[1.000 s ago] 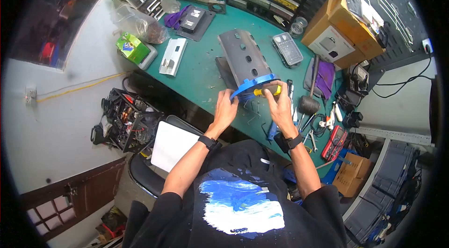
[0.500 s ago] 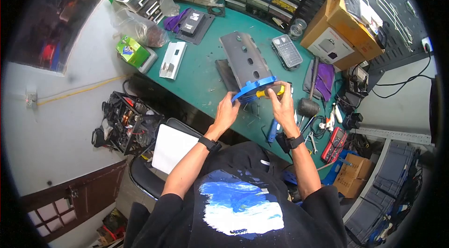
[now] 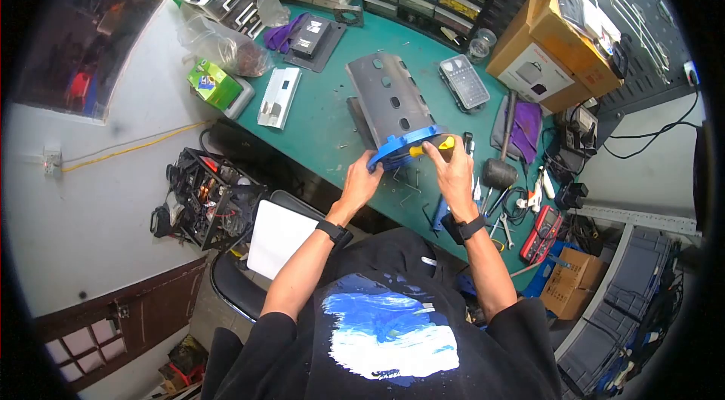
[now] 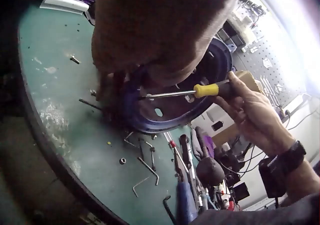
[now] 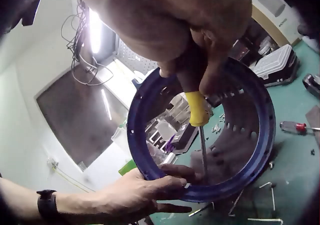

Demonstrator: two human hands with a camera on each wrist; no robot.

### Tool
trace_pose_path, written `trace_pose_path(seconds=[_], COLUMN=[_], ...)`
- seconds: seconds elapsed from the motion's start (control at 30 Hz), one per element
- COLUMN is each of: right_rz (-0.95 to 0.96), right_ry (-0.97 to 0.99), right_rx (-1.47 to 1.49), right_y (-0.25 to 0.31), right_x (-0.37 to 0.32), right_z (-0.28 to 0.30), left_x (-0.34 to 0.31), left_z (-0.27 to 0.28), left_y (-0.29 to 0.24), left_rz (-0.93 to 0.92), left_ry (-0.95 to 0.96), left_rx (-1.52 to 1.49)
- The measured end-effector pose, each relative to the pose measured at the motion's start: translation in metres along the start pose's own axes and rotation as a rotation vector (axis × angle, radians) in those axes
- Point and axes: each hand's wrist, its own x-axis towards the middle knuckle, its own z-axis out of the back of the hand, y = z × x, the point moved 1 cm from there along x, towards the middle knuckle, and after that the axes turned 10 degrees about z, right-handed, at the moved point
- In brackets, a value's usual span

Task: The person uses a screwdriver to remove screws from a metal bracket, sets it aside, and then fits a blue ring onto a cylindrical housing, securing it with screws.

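A grey tube [image 3: 389,90] with a row of oval holes lies tilted over the green bench, its near end fitted with a blue ring [image 5: 265,127]. My left hand [image 3: 361,183] grips the ring's left rim, fingers inside the opening in the right wrist view. My right hand [image 3: 455,173] holds a screwdriver [image 4: 206,90] by its black and yellow handle. Its metal shaft reaches across the ring's opening to the inner wall beside the left hand's fingers. In the left wrist view, the left forearm and hand hide part of the ring; the shaft's tip sits at a small fastener there.
Several hex keys [image 4: 148,170] lie on the bench below the ring. To the right are a rubber mallet [image 3: 498,171], a red multimeter [image 3: 541,232] and a clear-lidded case [image 3: 464,81]. A white metal piece [image 3: 279,96] lies left of the tube; a cardboard box [image 3: 544,60] stands behind.
The tube and ring have shifted slightly left and toward me, both hands moving with them. The screwdriver stays in the right hand, its handle turned a little.
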Motion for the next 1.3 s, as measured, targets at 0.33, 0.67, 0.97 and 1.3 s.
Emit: trace_pose_path(seconds=[0.33, 0.67, 0.97, 1.3], right_rz=[0.098, 0.083, 0.005, -0.059], right_ry=[0.024, 0.011, -0.015, -0.001], right_rx=[0.025, 0.036, 0.093, 0.111], right_y=[-0.010, -0.006, -0.004, -0.008], right_x=[-0.001, 0.001, -0.002, -0.001], right_z=[0.000, 0.002, 0.007, 0.011], left_x=[0.006, 0.007, 0.008, 0.008], left_z=[0.002, 0.002, -0.007, -0.007], left_y=[0.000, -0.005, 0.001, -0.005], left_rz=[0.010, 0.110, 0.024, -0.013], left_ry=[0.072, 0.133, 0.114, 0.130], left_rx=[0.016, 0.013, -0.041, -0.008])
